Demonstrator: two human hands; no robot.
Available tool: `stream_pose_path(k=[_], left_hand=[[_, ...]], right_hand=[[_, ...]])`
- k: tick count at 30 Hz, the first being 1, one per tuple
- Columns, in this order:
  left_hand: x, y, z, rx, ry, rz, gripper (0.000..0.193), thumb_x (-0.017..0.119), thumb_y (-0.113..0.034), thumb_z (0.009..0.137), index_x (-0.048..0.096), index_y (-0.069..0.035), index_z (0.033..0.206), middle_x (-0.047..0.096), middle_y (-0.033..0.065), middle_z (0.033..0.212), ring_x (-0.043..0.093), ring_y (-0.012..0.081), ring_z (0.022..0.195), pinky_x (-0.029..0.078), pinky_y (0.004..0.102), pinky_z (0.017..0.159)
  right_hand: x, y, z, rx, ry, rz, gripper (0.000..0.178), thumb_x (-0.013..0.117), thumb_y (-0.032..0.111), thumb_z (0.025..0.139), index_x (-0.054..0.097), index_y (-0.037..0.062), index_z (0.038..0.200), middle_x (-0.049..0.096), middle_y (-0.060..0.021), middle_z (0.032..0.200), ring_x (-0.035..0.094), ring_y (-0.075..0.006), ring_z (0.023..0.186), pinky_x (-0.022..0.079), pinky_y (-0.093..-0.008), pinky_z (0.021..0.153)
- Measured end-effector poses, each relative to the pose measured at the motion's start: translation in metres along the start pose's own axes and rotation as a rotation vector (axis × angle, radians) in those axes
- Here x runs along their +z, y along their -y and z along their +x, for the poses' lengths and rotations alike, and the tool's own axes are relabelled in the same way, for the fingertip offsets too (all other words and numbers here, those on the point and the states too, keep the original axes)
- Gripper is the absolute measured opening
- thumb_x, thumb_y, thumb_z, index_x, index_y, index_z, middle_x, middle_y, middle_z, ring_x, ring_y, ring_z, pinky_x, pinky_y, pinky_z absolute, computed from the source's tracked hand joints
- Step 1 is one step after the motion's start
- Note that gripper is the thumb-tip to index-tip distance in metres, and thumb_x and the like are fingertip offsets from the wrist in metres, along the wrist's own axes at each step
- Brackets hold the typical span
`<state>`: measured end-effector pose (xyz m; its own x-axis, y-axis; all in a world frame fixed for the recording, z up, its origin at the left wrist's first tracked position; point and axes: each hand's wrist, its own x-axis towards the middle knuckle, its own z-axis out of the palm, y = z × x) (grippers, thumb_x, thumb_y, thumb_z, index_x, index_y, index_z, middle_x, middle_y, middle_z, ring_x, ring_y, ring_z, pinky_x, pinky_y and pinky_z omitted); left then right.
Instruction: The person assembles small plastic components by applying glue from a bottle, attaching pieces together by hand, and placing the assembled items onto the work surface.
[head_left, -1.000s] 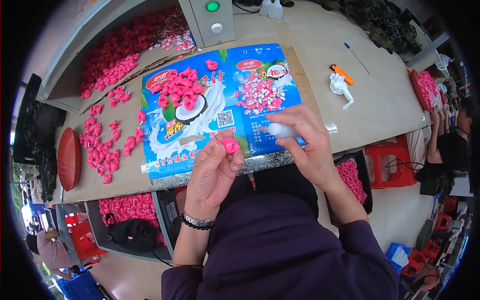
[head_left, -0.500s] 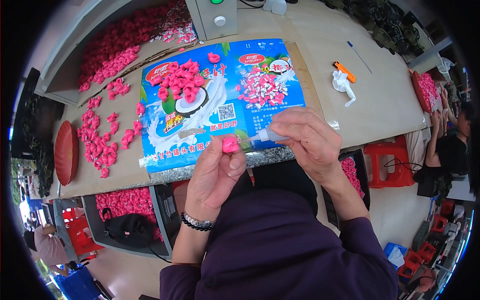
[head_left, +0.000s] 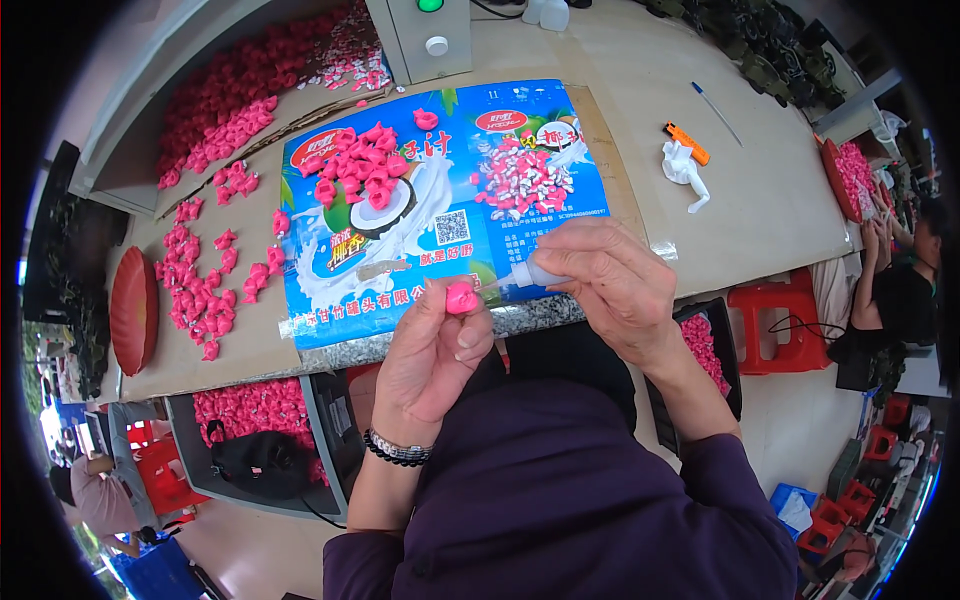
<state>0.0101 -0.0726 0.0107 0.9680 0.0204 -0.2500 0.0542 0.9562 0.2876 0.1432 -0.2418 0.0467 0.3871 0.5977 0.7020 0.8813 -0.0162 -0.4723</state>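
Observation:
Between the thumb and fingers of my left hand (head_left: 440, 345) is a small pink plastic piece (head_left: 461, 298), held above the table's near edge. My right hand (head_left: 615, 285) grips a small translucent squeeze bottle (head_left: 532, 271) with a thin nozzle. Its tip points left at the pink piece; I cannot tell whether they touch. Under both hands lies a blue printed cardboard sheet (head_left: 400, 260). On it rest a heap of pink pieces (head_left: 365, 165) and, to the right, a pile of small pink-and-white parts (head_left: 522, 178).
More pink pieces (head_left: 195, 285) lie left beside a red oval tray (head_left: 133, 311). At right are an orange lighter (head_left: 686, 144), a crumpled white tissue (head_left: 683, 170) and a pen (head_left: 717, 112). A grey box with buttons (head_left: 420, 40) stands behind. Co-workers sit at both sides.
The pink piece has turned slightly between my left fingers. My right hand and the bottle have shifted a little to the left.

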Motion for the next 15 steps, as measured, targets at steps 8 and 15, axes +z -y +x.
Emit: stream_pose_path(k=[8,15], left_hand=[[0.0024,0.0004,0.0007,0.038,0.057,-0.056,0.028,0.054,-0.026,0.098,0.058,0.000,0.109,0.053,0.0053,0.081,0.045,0.0125,0.067,0.036,0.0228,0.057],[0.0047,-0.0006,0.0000,0.017,0.086,-0.069,0.027,0.055,-0.023,0.098,0.056,0.000,0.110,0.054,0.0053,0.084,0.046,0.0125,0.069,0.037,0.0227,0.058]], right_hand=[[-0.0024,0.0053,0.0002,0.021,-0.020,-0.001,0.034,0.076,-0.008,0.063,0.069,0.0014,0.095,0.067,-0.0101,0.094,0.067,-0.0254,0.088,0.055,-0.0332,0.075],[-0.0035,0.0041,0.0003,0.034,-0.027,0.021,0.033,0.076,-0.008,0.064,0.070,0.0015,0.095,0.067,-0.0101,0.095,0.067,-0.0253,0.089,0.055,-0.0332,0.075]])
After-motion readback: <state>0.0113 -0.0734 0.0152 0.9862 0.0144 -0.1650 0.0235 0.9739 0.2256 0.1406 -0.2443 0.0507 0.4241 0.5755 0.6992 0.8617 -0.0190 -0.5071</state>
